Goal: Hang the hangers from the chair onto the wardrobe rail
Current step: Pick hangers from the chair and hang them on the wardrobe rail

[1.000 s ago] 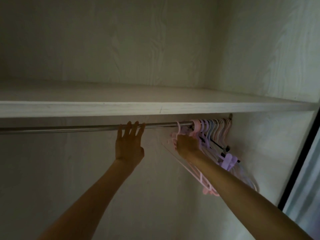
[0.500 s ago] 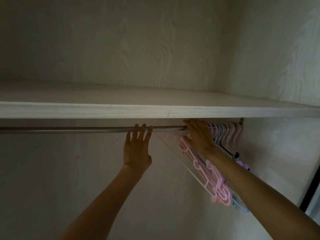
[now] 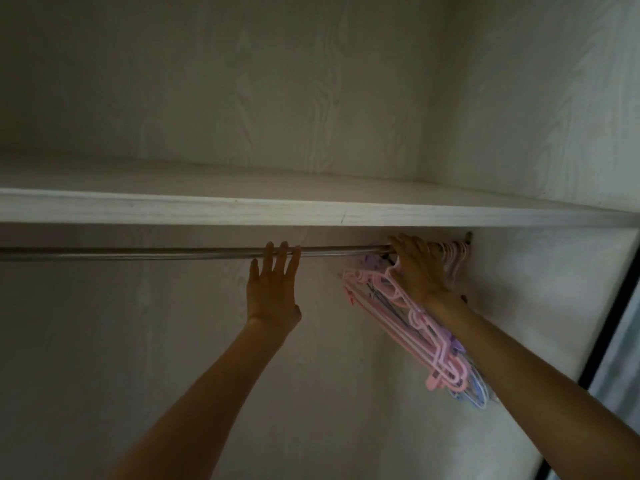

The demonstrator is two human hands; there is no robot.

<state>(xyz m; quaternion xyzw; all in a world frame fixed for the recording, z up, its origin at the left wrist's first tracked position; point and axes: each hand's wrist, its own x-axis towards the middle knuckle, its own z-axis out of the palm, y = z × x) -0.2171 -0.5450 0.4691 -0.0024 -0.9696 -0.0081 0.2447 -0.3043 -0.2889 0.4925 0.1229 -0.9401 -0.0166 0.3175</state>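
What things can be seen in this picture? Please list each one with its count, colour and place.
rail: one, silver metal, horizontal under the shelf.
shelf: one, pale wood grain, above the rail.
hangers: a bunch, count cannot be told, mostly pink with some purple and blue, hooked at the right end of the rail.
wardrobe wall: pale wood grain, behind the rail.
door frame: one, dark, at the right edge.
left hand: one, straight fingers touching the rail.
right hand: one, pressing against the hangers.
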